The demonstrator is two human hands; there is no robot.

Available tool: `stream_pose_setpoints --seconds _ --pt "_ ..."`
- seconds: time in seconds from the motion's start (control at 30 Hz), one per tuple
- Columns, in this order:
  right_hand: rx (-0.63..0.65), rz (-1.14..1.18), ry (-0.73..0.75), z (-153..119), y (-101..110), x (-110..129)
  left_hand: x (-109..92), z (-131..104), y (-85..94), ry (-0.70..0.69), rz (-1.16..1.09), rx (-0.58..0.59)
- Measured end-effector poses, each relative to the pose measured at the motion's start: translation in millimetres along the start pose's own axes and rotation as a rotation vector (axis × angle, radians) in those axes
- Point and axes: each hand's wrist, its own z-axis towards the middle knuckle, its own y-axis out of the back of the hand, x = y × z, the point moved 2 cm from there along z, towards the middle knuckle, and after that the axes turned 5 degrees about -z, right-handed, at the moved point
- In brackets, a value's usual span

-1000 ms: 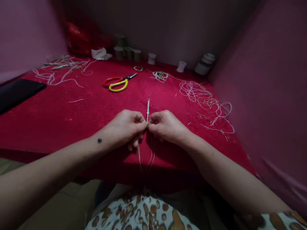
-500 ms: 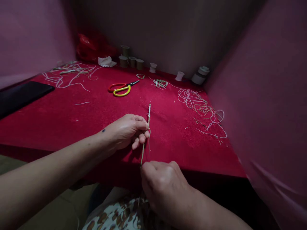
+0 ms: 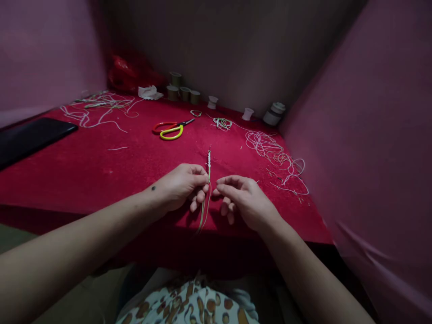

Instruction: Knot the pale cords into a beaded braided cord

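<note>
A thin braided cord (image 3: 209,159), white at its far end and green nearer me, runs toward me over the red cloth. My left hand (image 3: 185,185) pinches it between thumb and forefinger, and loose green strands hang below those fingers to the table's near edge. Just right of the cord is my right hand (image 3: 243,198), its thumb and forefinger close together at the tips and the other fingers curled loosely. Whether a fine strand lies between those tips is too small to tell.
Scissors (image 3: 173,129) with red and yellow handles lie beyond the hands. Tangled cords lie at left (image 3: 101,108) and right (image 3: 270,146). A black flat object (image 3: 37,137) is far left. Spools (image 3: 212,102), a jar (image 3: 274,113) and a red bag (image 3: 130,74) stand along the back.
My right hand has moved up from the near edge to beside the cord, and its fingers have loosened from a fist. My left hand keeps its pinch. The view has shifted slightly.
</note>
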Motion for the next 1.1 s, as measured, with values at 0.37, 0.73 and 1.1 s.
stream_pose_setpoints --seconds 0.37,0.73,1.1 --pt "0.103 0.052 -0.099 13 2 -6 -6 -7 -1.1 0.035 0.02 0.03" --pt "0.208 0.371 -0.1 13 -20 -3 -2 3 3.5 0.039 0.009 0.085" --pt "-0.062 -0.288 -0.152 -9 27 7 2 5 7.8 0.1 -0.028 0.131"
